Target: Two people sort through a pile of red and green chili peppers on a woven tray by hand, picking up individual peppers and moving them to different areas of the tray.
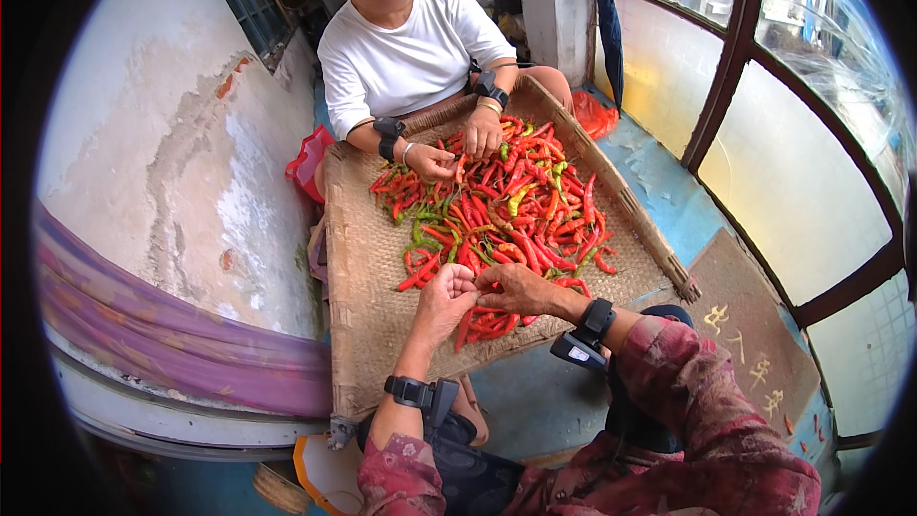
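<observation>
A heap of mostly red chili peppers [530,208], with some green ones, lies on a woven bamboo tray [365,344] with raised edges. Over the near side of the heap, my left hand [450,294] and my right hand [519,288] meet at the fingertips. The fingers of both are bent and pinched together. Whether a pepper or a stem is between them cannot be made out. Several red peppers lie on the weave just below my hands.
Across the tray sits a person in a white shirt [419,43], both hands at the heap's far side, fingers at a red pepper. A wall [215,229] with purple cloth [215,344] stands left, framed panels [795,172] right. An orange-rimmed container [308,473] is at lower left.
</observation>
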`<state>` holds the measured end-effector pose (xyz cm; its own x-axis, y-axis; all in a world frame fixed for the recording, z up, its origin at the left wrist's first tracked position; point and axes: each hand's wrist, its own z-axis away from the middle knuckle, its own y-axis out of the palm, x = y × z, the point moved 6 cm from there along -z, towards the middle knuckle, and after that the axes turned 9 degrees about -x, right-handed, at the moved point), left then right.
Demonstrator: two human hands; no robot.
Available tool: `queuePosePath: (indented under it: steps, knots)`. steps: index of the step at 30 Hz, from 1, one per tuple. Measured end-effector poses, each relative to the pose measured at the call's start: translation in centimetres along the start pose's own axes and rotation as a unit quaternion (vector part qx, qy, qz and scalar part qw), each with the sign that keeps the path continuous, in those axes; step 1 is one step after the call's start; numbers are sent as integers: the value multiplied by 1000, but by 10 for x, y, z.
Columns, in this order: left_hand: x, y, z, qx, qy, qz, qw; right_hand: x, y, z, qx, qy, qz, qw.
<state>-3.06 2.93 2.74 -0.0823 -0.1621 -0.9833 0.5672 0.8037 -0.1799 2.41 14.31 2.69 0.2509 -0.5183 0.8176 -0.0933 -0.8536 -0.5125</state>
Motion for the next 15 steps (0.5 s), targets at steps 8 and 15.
queuePosePath:
  steps: [8,15]
  knots:
    - [12,-30,-10,-53,11,-4,999,-10,-8,8,186,56,7,981]
    - [35,-33,-10,-51,22,-259,964,-32,-88,-7,-254,192,-292,902]
